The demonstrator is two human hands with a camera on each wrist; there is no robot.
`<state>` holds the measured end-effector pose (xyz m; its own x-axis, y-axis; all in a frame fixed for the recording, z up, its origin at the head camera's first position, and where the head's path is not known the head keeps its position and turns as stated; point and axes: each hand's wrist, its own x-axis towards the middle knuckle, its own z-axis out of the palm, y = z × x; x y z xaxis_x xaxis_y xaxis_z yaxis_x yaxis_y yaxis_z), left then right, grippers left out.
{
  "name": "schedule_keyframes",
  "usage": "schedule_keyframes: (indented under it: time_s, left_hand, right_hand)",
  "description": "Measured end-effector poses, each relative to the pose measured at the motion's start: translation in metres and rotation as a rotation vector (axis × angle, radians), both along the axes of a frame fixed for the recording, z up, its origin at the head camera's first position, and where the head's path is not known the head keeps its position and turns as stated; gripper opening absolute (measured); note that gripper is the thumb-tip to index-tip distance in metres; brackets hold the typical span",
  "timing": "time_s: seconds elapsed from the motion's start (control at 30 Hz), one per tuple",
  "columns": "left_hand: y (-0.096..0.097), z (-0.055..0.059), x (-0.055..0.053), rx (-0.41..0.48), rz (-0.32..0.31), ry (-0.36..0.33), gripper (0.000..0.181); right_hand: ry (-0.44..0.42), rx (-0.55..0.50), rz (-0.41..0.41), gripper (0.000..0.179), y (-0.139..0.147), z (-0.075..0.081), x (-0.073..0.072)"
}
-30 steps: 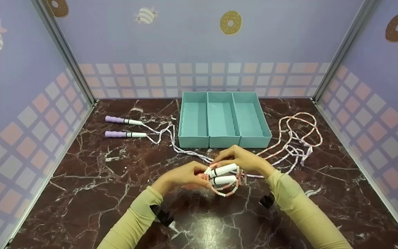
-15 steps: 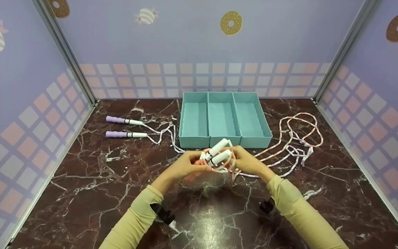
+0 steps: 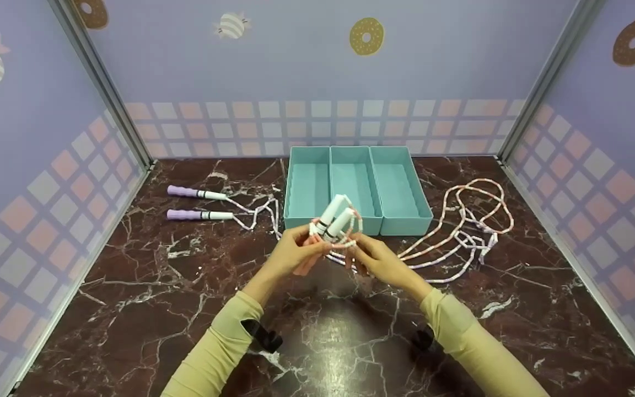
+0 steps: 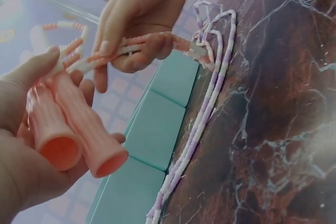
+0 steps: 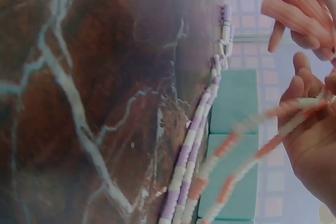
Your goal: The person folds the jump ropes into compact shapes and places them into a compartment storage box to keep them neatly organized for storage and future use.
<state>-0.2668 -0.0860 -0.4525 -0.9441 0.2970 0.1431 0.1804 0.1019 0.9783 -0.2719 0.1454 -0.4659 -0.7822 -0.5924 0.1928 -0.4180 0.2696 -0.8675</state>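
My left hand (image 3: 290, 255) grips both handles of a beaded jump rope side by side. The handles' pink grips (image 4: 86, 121) stick out of the palm in the left wrist view, and their white ends (image 3: 331, 212) point away from me in the head view. Pink-and-white beaded rope (image 5: 231, 137) is looped around the handles. My right hand (image 3: 381, 263) pinches two strands of this rope just to the right, and they trail to the table. A second jump rope with purple handles (image 3: 200, 215) lies on the table at the left.
A teal box of three compartments (image 3: 405, 225) stands just beyond the hands. The purple-and-white rope (image 4: 210, 95) runs in front of it to a tangle (image 3: 474, 234) at the right, mixed with pink rope. Patterned panels (image 3: 317, 66) enclose the dark marbled table (image 3: 185, 309).
Both hands have moved away from me, towards the box, with the pink jump rope. The handles have tilted from pointing right to pointing forward. The right hand now draws the trailing strands.
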Motion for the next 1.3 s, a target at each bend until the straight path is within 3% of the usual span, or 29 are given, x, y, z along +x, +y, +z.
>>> schedule_keyframes:
  time_s: [0.17,0.47,0.7,0.93,1.13,1.3]
  left_hand:
    - [-0.001,0.000,-0.005,-0.018,0.101,-0.002,0.044]
    - [0.001,-0.001,-0.008,-0.011,0.198,0.010,0.038]
    - [0.001,-0.006,-0.010,-0.007,0.295,0.010,0.039]
    - [0.001,-0.012,-0.009,0.021,0.285,-0.042,0.051]
    - [0.001,-0.013,-0.007,-0.004,0.245,-0.018,0.044]
    - [0.002,-0.012,-0.003,-0.066,0.250,0.026,0.043]
  right_hand:
    - [0.034,-0.001,-0.034,0.023,0.000,-0.012,-0.004]
    - [0.088,0.056,-0.071,0.021,-0.002,-0.011,0.001]
    - [0.216,0.193,-0.100,0.020,-0.004,-0.008,0.011]
    - [0.382,0.363,-0.115,0.018,-0.009,-0.002,0.022]
    - [0.510,0.500,-0.145,0.010,-0.010,0.003,0.028]
    - [0.651,0.543,-0.154,0.008,-0.011,0.009,0.033]
